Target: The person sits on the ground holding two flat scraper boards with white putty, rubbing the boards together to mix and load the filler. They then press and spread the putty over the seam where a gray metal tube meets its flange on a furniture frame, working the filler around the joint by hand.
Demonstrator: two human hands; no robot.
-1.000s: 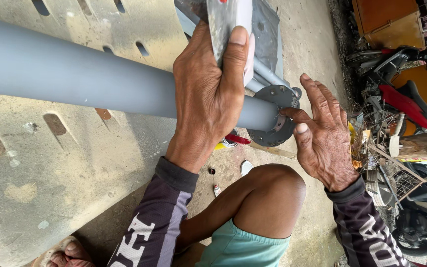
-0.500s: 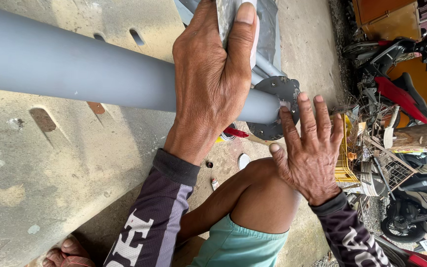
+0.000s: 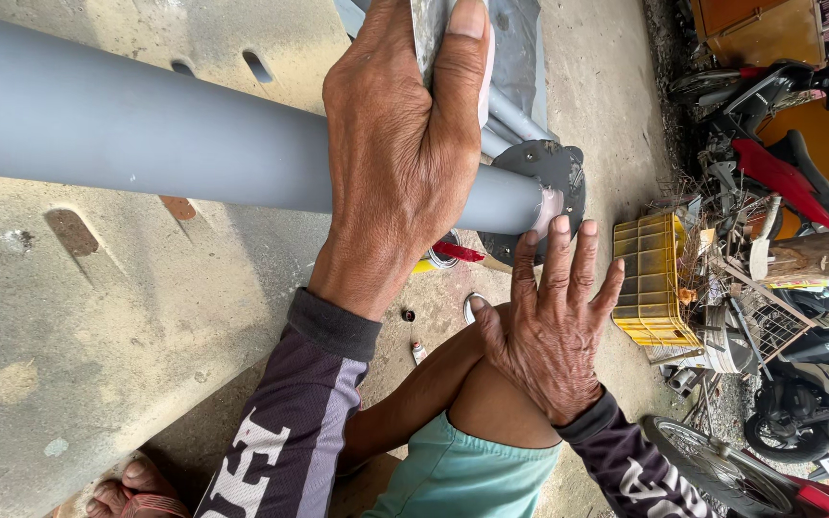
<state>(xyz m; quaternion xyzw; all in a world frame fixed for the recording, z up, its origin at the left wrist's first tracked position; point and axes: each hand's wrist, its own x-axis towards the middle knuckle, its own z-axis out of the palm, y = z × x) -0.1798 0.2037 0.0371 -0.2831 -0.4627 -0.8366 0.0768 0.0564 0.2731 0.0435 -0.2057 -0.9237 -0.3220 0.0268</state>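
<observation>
1. Concrete ground [image 3: 98, 345], rough and marked with slots, is stretching out beneath a long grey pipe [image 3: 146, 134] that is running across the upper part of the view.
2. At the pipe's right end, a dark round flange plate [image 3: 554, 177] is sitting against the ground.
3. The left hand [image 3: 405, 153] is lying over the pipe near that end, its fingers closing on a grey-white sheet of sandpaper [image 3: 429, 38] and pressing it to the pipe.
4. The right hand [image 3: 549, 326] is resting just below the pipe's flange end, empty, fingers spread wide, with the palm on a bent knee.
5. Right of the pipe, a yellow crate [image 3: 650, 278] is standing near parked motorbikes [image 3: 769, 105].
6. Below the pipe, a red-and-yellow tool [image 3: 448, 254] is lying on the ground.
</observation>
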